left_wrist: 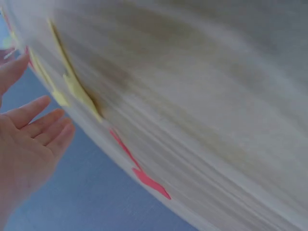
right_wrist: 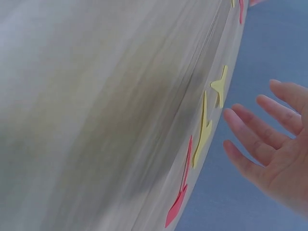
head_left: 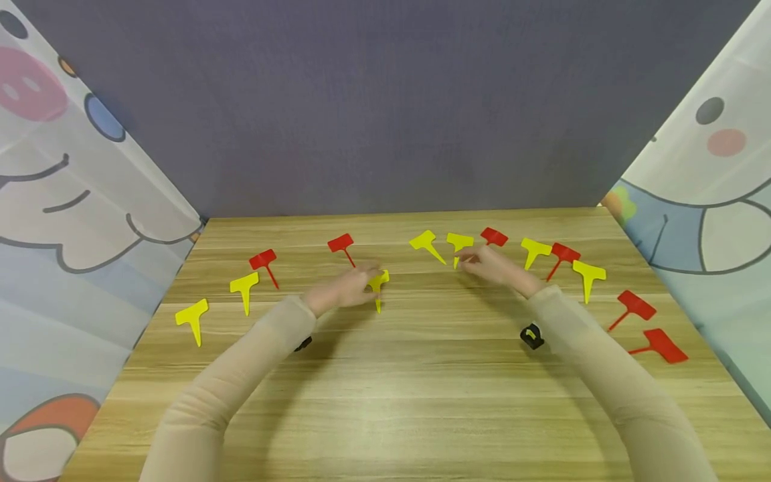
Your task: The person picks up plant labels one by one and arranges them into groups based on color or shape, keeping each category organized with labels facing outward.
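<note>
My left hand (head_left: 349, 286) hovers over a yellow T-shaped plant label (head_left: 375, 280), hiding part of it. In the left wrist view, the fingers of the left hand (left_wrist: 33, 149) are loosely extended and hold nothing. Toward the back, my right hand (head_left: 486, 264) is beside another yellow plant label (head_left: 460, 240), overlapping its stem. The right wrist view shows the right hand (right_wrist: 276, 149) with fingers spread and nothing in them. A third yellow label (head_left: 425, 240) lies between the hands, and a red label (head_left: 494, 235) sits just behind the right hand.
More yellow labels (head_left: 243, 284) and red labels (head_left: 263, 259) lie left on the wooden table (head_left: 397, 402); several others, including a red one (head_left: 665, 345), lie right. A small black object (head_left: 532, 336) shows beside the right forearm. A dark panel (head_left: 385, 120) stands behind the table.
</note>
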Demonstrator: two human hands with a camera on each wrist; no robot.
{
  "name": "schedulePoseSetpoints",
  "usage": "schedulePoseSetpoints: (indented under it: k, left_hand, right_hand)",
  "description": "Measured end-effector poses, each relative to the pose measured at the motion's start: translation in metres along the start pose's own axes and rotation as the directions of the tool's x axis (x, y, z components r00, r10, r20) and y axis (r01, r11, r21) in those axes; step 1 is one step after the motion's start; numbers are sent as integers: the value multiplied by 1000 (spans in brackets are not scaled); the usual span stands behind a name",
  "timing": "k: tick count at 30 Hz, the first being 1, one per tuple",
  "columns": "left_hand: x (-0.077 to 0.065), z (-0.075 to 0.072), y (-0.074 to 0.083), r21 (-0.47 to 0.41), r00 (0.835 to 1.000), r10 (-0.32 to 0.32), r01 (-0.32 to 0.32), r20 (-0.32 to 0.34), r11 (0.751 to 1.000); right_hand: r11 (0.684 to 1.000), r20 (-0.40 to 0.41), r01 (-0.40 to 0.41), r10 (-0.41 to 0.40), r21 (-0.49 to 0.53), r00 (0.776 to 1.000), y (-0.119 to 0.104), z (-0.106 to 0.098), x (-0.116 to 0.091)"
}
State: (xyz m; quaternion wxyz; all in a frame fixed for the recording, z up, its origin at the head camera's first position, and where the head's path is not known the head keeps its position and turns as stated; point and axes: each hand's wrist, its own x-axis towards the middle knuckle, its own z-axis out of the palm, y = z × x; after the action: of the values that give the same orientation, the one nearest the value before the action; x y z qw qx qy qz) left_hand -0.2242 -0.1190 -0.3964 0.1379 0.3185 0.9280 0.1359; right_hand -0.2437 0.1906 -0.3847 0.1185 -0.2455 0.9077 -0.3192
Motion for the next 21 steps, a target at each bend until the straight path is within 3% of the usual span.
schedulePoseSetpoints:
  k: [3,7,13,21]
  left_hand:
    - [-2,6,-1,48,999,47,-47,-1,998]
    - [-5,12,-1,85,998,61,-64,31,994]
    - [-7,16,-2,77,993,27,-36,112,996]
    - [-7,19,-3,150,986,14,-39,165,988]
  right_hand:
    - [1000,2,-12,12,2,1000,-3,-1,7]
    - [1000,-4,-6,6,-3,1000,-5,-1,17]
    - [999,-5,-39,38,-37,999,-6,0,31]
    - [996,-39,-77,75,-44,996,-9,3,45]
